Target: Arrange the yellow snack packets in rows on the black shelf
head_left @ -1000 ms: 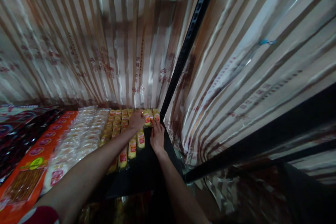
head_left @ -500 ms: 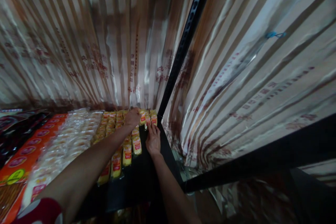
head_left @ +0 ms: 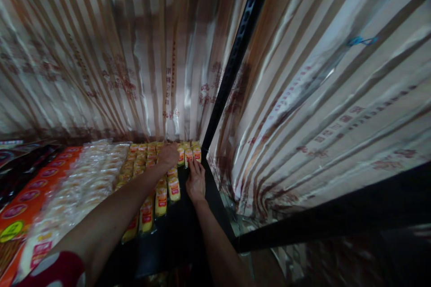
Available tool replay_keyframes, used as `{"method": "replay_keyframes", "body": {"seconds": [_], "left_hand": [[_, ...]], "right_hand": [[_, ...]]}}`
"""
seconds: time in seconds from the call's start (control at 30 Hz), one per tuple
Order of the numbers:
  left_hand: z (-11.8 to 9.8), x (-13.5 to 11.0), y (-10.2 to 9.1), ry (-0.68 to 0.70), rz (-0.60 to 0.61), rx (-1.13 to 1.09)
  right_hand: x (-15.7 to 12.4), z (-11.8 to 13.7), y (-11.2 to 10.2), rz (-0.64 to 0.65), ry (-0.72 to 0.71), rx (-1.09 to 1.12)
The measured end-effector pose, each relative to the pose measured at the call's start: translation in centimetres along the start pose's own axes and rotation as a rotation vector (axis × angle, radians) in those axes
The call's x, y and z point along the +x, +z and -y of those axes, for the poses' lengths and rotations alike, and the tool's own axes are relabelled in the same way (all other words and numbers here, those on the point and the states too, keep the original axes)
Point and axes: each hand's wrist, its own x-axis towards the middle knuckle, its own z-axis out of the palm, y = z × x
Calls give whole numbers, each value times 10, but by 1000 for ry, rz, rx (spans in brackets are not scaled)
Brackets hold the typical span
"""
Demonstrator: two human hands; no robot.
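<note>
Small yellow snack packets (head_left: 161, 199) with red labels lie in rows on the black shelf (head_left: 182, 228). At the back of the shelf, my left hand (head_left: 169, 155) is closed over the packets, its fingers curled and partly hidden. Whether it grips one I cannot make out. Beside it stand three packets (head_left: 188, 157) in the back right corner. My right hand (head_left: 195, 181) reaches up to them, fingers stretched out, the tips touching the front of the middle one.
Clear-wrapped pale packets (head_left: 97, 166) fill rows left of the yellow ones, then orange bags (head_left: 40, 184) and dark packages (head_left: 30, 166). A black perforated post (head_left: 232, 67) rises at the corner. Striped printed sheeting (head_left: 151, 54) hangs behind and right.
My left hand has drawn slightly down and left. The packet next to it now stands more in line with the other two. My right hand stays nearly in place.
</note>
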Motion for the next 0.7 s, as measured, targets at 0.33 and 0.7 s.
{"method": "replay_keyframes", "body": {"seconds": [0.33, 0.7], "left_hand": [[2, 12, 6, 61, 6, 152], [4, 8, 4, 139, -76, 240]], "right_hand": [[0, 2, -1, 13, -2, 6], [1, 5, -5, 55, 2, -28]]}}
